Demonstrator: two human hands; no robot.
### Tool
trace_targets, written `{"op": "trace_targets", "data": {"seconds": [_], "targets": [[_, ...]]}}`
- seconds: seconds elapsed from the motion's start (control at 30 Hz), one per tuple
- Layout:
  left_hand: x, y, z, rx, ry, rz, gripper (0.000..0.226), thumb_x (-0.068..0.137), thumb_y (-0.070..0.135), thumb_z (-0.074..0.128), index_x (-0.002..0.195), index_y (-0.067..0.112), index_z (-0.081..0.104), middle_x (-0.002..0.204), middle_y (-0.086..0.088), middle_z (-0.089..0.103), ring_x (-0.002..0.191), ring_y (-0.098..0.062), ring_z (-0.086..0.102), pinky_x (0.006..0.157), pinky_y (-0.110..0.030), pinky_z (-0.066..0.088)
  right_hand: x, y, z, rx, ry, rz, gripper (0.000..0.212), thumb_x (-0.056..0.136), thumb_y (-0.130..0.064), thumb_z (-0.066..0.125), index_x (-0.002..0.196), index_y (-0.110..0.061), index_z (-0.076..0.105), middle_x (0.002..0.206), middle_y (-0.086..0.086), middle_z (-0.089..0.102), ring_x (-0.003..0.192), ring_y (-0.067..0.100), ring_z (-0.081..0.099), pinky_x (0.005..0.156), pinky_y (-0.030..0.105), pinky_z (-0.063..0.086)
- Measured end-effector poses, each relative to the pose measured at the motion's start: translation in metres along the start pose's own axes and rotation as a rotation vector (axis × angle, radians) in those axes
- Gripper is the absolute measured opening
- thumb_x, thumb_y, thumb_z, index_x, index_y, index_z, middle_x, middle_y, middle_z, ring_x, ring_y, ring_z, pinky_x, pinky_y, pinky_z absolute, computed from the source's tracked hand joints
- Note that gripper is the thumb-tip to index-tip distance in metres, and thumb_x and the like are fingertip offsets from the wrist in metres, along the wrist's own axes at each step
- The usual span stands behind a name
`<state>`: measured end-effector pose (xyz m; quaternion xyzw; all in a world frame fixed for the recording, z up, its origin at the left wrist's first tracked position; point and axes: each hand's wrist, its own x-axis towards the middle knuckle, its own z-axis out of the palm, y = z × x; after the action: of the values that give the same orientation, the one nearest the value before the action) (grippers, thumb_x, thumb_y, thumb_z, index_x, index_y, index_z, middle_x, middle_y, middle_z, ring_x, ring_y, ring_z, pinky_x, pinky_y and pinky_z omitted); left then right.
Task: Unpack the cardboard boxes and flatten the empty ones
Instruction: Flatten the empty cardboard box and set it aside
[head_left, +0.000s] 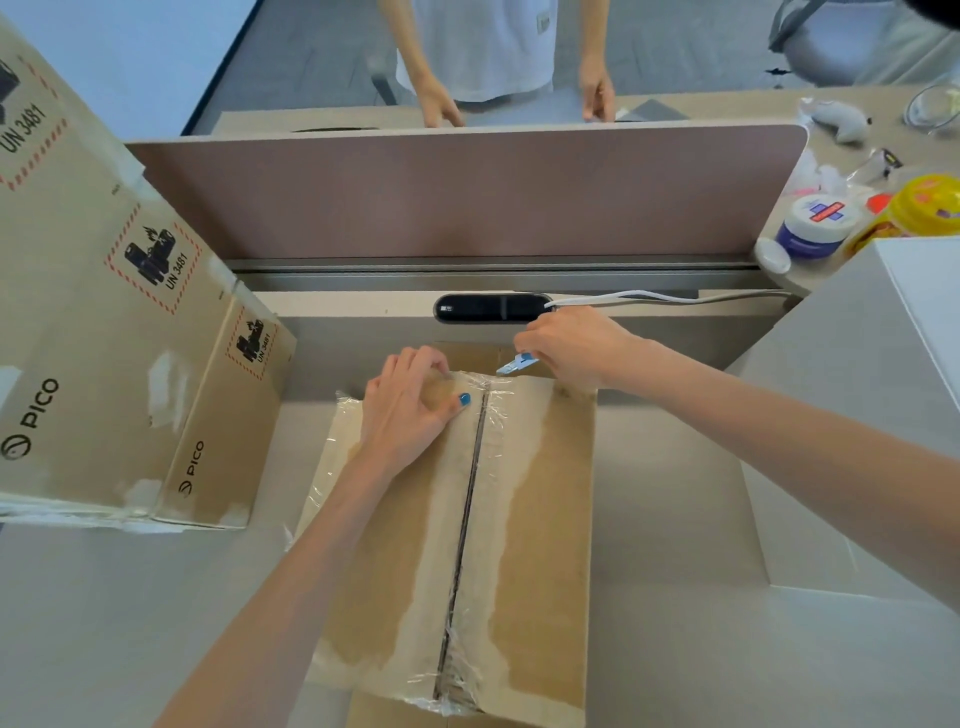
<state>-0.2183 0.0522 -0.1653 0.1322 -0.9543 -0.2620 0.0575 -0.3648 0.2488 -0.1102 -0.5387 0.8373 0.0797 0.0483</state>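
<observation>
A taped cardboard box (467, 545) lies flat-topped on the pale surface (130, 623) at the middle of the view, its centre seam running from 6 to 12 o'clock under clear tape (470, 519). The left hand (410, 410) presses open-palmed on the box's top at 11 o'clock of the seam. The right hand (571, 345) is closed around a small blue cutter (514, 364), whose tip touches the seam's far end. At 9 o'clock stand stacked PICO cartons (119, 364); a white box (883, 389) sits at 3 o'clock.
</observation>
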Motion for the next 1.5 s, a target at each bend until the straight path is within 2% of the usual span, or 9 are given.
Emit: {"op": "trace_targets", "data": {"seconds": [0.17, 0.3, 0.4, 0.57, 0.77, 0.97, 1.2, 1.4, 1.5], "targets": [[0.000, 0.003, 0.000, 0.003, -0.008, -0.008, 0.034, 0.083, 0.039, 0.074, 0.096, 0.038, 0.043, 0.107, 0.014, 0.051, 0.101, -0.012, 0.044, 0.084, -0.038, 0.039, -0.003, 0.000, -0.005, -0.046, -0.047, -0.040, 0.022, 0.087, -0.004, 0.050, 0.100, -0.021, 0.053, 0.096, 0.001, 0.062, 0.085, 0.027, 0.058, 0.067, 0.036, 0.044], [0.001, 0.005, -0.003, -0.012, -0.042, -0.048, 0.032, 0.084, 0.041, 0.073, 0.097, 0.039, 0.045, 0.107, 0.017, 0.050, 0.102, -0.010, 0.043, 0.086, -0.039, 0.039, -0.011, 0.007, -0.008, -0.099, -0.063, -0.050, 0.022, 0.088, -0.007, 0.052, 0.107, -0.018, 0.056, 0.102, -0.001, 0.064, 0.096, 0.025, 0.058, 0.068, 0.032, 0.040], [0.007, 0.006, -0.010, -0.101, -0.072, -0.092, 0.020, 0.090, 0.030, 0.068, 0.096, 0.035, 0.048, 0.107, 0.018, 0.053, 0.108, -0.009, 0.043, 0.084, -0.039, 0.037, -0.017, 0.002, -0.011, -0.075, 0.000, 0.048, 0.022, 0.091, -0.007, 0.047, 0.110, -0.015, 0.054, 0.106, 0.001, 0.063, 0.100, 0.024, 0.058, 0.077, 0.033, 0.044], [0.025, 0.015, -0.014, -0.119, -0.124, -0.163, 0.015, 0.098, 0.020, 0.058, 0.093, 0.031, 0.049, 0.112, 0.010, 0.054, 0.112, -0.013, 0.041, 0.085, -0.039, 0.031, -0.011, -0.022, -0.009, 0.029, 0.086, 0.232, 0.017, 0.096, -0.010, 0.046, 0.110, -0.015, 0.054, 0.101, 0.001, 0.061, 0.091, 0.023, 0.061, 0.061, 0.031, 0.035], [0.042, 0.030, -0.007, -0.184, -0.008, -0.321, 0.015, 0.098, 0.017, 0.055, 0.091, 0.029, 0.052, 0.111, 0.006, 0.053, 0.110, -0.015, 0.040, 0.085, -0.040, 0.028, -0.008, -0.034, -0.005, 0.178, 0.140, 0.392, 0.020, 0.099, -0.012, 0.042, 0.095, -0.012, 0.061, 0.094, 0.005, 0.065, 0.082, 0.028, 0.063, 0.061, 0.031, 0.037], [0.050, 0.043, -0.001, -0.226, 0.101, -0.394, 0.016, 0.096, 0.016, 0.057, 0.090, 0.029, 0.054, 0.110, 0.006, 0.050, 0.104, -0.012, 0.037, 0.087, -0.038, 0.023, 0.006, -0.052, -0.007, 0.224, 0.193, 0.539, 0.025, 0.085, -0.010, 0.058, 0.063, -0.020, 0.053, 0.060, -0.003, 0.057, 0.055, 0.021, 0.057, 0.055, 0.031, 0.048], [0.060, 0.031, -0.007, -0.257, 0.014, -0.409, 0.019, 0.095, 0.020, 0.062, 0.083, 0.034, 0.054, 0.111, 0.005, 0.049, 0.113, -0.018, 0.043, 0.100, -0.046, 0.029, 0.010, -0.067, -0.011, 0.292, 0.204, 0.549, 0.028, 0.101, -0.013, 0.041, 0.100, -0.011, 0.068, 0.097, 0.005, 0.068, 0.088, 0.019, 0.064, 0.072, 0.027, 0.050], [0.062, 0.028, -0.009, -0.323, -0.018, -0.456, 0.017, 0.094, 0.023, 0.063, 0.081, 0.033, 0.057, 0.113, 0.006, 0.044, 0.119, -0.021, 0.040, 0.105, -0.051, 0.033, 0.017, -0.075, -0.018, 0.361, 0.126, 0.640, 0.024, 0.099, -0.013, 0.043, 0.098, -0.008, 0.066, 0.088, 0.006, 0.061, 0.070, 0.018, 0.051, 0.054, 0.023, 0.034], [0.062, 0.026, -0.007, -0.349, -0.003, -0.457, 0.013, 0.094, 0.026, 0.064, 0.083, 0.032, 0.059, 0.115, 0.006, 0.044, 0.120, -0.021, 0.040, 0.105, -0.052, 0.034, 0.020, -0.078, -0.025, 0.365, 0.086, 0.655, 0.017, 0.096, -0.008, 0.045, 0.094, -0.009, 0.062, 0.086, 0.007, 0.059, 0.068, 0.019, 0.046, 0.057, 0.025, 0.034]]}}
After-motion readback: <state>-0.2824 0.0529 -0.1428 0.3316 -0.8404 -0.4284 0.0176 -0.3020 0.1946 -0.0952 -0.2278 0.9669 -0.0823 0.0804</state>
